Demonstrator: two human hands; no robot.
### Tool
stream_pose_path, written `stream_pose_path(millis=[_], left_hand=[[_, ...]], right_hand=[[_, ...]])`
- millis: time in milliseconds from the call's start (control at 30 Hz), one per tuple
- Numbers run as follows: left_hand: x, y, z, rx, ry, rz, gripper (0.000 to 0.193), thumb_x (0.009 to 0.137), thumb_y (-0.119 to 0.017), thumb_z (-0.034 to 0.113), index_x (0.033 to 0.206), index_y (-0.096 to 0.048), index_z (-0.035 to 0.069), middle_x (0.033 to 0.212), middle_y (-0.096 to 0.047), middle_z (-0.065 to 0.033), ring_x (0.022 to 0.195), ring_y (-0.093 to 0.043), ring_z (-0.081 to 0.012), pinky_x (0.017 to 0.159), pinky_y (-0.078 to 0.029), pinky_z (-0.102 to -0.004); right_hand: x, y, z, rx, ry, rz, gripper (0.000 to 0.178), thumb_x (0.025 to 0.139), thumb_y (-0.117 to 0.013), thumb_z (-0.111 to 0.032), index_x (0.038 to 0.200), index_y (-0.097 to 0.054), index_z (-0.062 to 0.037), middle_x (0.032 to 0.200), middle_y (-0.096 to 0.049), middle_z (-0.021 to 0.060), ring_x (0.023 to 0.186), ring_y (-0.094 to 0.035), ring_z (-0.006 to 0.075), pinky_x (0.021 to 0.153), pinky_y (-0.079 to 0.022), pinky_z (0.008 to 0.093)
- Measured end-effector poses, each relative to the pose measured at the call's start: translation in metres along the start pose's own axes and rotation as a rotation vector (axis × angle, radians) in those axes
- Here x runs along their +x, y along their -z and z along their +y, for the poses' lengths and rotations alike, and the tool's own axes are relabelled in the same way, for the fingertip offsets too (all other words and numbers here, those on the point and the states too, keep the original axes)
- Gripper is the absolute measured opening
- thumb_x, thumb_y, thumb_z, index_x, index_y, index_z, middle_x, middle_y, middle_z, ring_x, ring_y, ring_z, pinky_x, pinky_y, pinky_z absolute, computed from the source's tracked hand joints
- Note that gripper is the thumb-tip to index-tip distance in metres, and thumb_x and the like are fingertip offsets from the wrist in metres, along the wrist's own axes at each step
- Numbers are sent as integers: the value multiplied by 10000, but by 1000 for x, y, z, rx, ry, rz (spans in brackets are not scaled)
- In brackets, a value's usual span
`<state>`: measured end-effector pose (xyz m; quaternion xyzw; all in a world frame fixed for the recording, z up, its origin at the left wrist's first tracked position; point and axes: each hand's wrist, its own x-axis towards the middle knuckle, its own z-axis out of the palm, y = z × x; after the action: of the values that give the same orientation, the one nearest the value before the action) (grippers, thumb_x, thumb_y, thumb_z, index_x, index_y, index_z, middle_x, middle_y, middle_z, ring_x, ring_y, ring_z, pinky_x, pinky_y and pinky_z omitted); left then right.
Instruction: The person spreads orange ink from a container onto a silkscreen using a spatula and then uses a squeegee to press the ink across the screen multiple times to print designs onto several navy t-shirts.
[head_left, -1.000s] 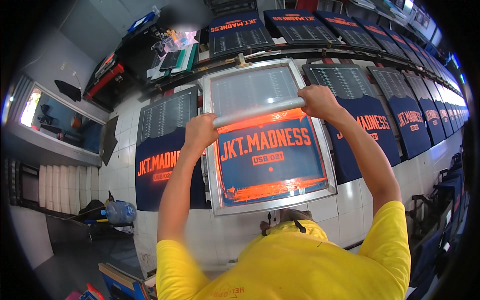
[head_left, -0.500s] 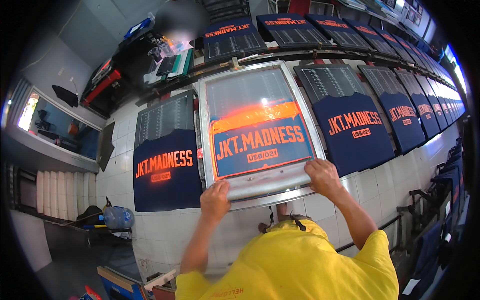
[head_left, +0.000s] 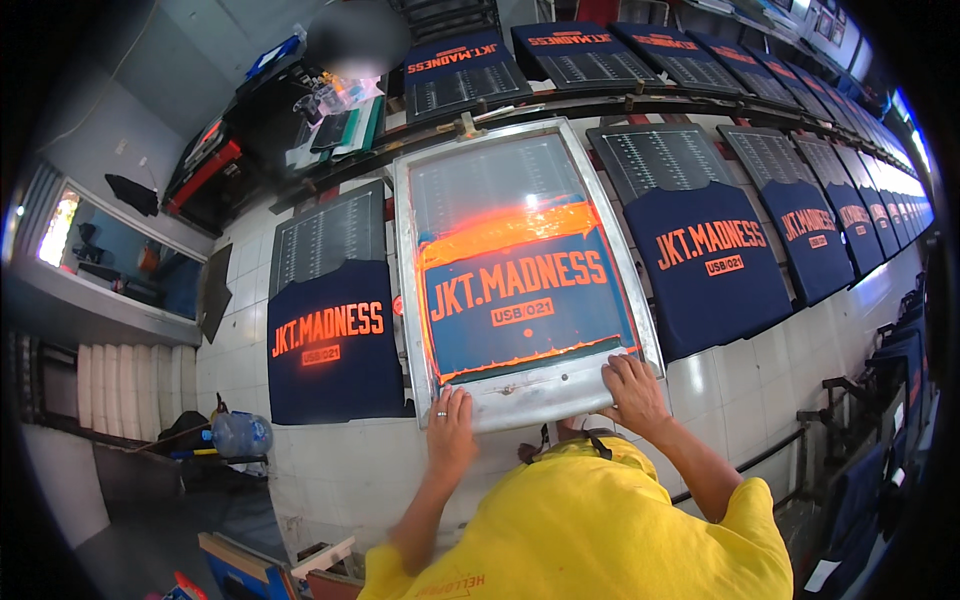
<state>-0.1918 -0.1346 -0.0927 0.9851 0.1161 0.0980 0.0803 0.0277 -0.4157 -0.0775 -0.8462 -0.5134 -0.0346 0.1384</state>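
Observation:
Both my hands are closed on the ends of a wide, silver metal squeegee. My left hand wraps its left end and wears a ring. At the other end is my right hand, fingers over the top. The squeegee lies across the near end of a metal-framed printing screen, its dark blade against the mesh. A band of bright orange ink spreads across the mesh's middle, and a thin orange line runs along the blade. Orange lettering shows in the blue mesh area between them. The near rail is mostly hidden by the squeegee.
Navy T-shirts with orange prints lie on dark boards to the left and right. A second row of shirts runs along the far side. Cups stand at far left; a water jug is at lower left.
Both hands have drawn the squeegee toward me, to the screen's near end, and more of its flat metal face shows. The orange line at its blade has come nearer too.

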Motion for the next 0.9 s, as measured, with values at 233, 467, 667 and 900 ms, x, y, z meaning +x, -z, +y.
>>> stream_pose_path(millis=[233,467,667,900], left_hand=[[10,34,-11,-395,-10,122,561,831,-651,110,1342,-463,-24,1428,-462,-168,1354,-403,-390,1107,-330,-512],[15,-41,-97,-514,762,281,303,944,-591,200,1109,-658,-45,1135,-655,-184,1048,-623,-333,907,-476,-381],[13,-55,-110,-469,792,278,282,945,-603,227,997,-708,-29,948,-689,-168,845,-662,-281,759,-497,-367],[22,-50,-114,-514,917,225,299,929,-631,252,956,-711,-36,677,-654,-125,672,-634,-196,681,-487,-356]], right_hand=[[4,11,21,331,-176,158,515,786,-723,-205,1220,-563,22,1268,-565,201,1159,-532,405,972,-432,472],[16,-32,75,463,-681,332,321,903,-529,-47,1208,-565,46,1180,-605,241,1108,-584,391,947,-469,438],[26,-44,89,761,-813,369,298,925,-454,13,1195,-579,30,1082,-676,204,1002,-664,296,890,-497,373],[26,-72,100,861,-836,504,248,920,-496,5,1119,-639,42,976,-690,148,906,-653,211,830,-496,325]])
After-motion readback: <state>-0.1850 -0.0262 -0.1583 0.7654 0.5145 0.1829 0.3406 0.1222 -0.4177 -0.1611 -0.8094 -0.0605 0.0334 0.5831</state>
